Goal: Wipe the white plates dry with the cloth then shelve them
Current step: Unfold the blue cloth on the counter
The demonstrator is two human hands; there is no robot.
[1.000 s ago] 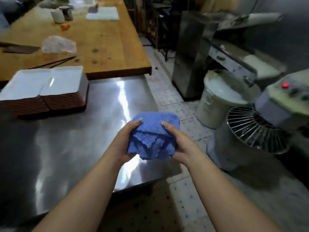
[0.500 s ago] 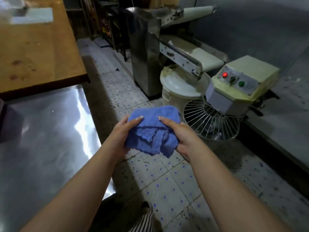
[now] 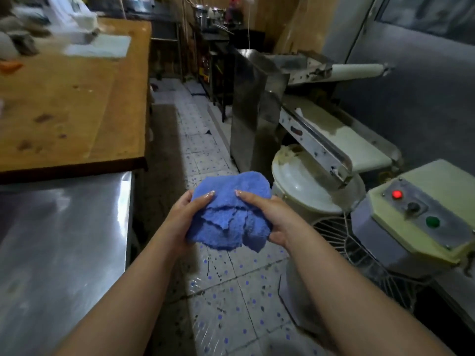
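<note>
Bunched blue cloth point(image 3: 230, 213) held over the tiled floor point(image 3: 231, 291), right of the steel surface point(image 3: 64, 253), left hand point(image 3: 183, 217) and right hand point(image 3: 270, 217) each in a closed grip (thumbs on top).

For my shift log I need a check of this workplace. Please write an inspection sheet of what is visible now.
Surface: steel table at left, wooden table behind it.
Job's things: blue cloth bunched between both hands; white plates nothing seen.
Clutter: blurred items at the wooden table's far end, not identifiable.
Grips: left hand and right hand both hold the cloth over the floor.
Cables: nothing seen.
Surroundings: dotted tiled floor; dough mixer, red light on; dough sheeter.
</note>
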